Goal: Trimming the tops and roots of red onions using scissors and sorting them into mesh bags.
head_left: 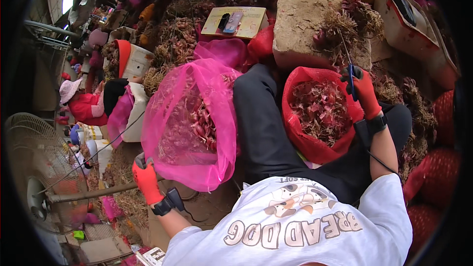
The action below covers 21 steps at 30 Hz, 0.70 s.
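Note:
My right hand (362,91), in an orange glove with dark fingertips, is closed round blue-handled scissors (350,71). Their thin blades point up toward a bunch of red shallots with dry stalks (340,32) on a pale block (305,24). Below that hand, a red mesh bag (291,125) between my legs holds papery skins and dry trimmings (320,108). My left hand (146,180), gloved alike, is beside a pink mesh bag (217,170) with shallots (203,125) in it. Its fingers are curled, and what they hold, if anything, is hidden.
A fan (37,187) stands at the left, its pole (98,193) running toward my left hand. Behind the bags lies a yellowish board (246,19) with small devices on it. Full red sacks (438,177) line the right. A person in red (88,103) sits at the far left.

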Motion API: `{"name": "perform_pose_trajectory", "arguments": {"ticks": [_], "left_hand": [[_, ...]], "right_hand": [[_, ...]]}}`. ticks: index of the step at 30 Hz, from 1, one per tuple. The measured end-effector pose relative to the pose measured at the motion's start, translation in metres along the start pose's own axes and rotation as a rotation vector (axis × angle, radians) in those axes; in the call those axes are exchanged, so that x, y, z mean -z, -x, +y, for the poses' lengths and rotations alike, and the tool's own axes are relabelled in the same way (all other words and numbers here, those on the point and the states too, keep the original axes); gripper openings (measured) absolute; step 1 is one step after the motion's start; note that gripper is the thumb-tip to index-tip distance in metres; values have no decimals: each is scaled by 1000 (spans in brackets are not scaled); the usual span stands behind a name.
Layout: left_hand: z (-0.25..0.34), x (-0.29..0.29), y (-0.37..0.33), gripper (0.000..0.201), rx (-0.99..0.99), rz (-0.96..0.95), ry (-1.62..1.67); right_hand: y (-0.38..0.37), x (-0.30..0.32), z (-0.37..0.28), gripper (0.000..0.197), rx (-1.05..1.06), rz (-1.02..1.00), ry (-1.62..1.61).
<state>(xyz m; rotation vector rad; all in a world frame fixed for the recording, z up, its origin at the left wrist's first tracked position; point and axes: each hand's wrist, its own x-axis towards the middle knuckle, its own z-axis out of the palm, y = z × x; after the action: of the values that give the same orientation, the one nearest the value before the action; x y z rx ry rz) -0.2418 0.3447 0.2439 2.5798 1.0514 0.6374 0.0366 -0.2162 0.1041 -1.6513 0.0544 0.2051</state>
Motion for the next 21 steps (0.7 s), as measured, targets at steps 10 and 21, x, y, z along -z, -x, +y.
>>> {"name": "perform_pose_trajectory", "arguments": {"ticks": [10,21], "left_hand": [[135,-163,28,62,-254,-548,30],[390,-186,77,40,-857,-360,743]], "right_hand": [[-13,25,-58,41,197,198,757],[-26,86,-5,41,137,290,1004]]}}
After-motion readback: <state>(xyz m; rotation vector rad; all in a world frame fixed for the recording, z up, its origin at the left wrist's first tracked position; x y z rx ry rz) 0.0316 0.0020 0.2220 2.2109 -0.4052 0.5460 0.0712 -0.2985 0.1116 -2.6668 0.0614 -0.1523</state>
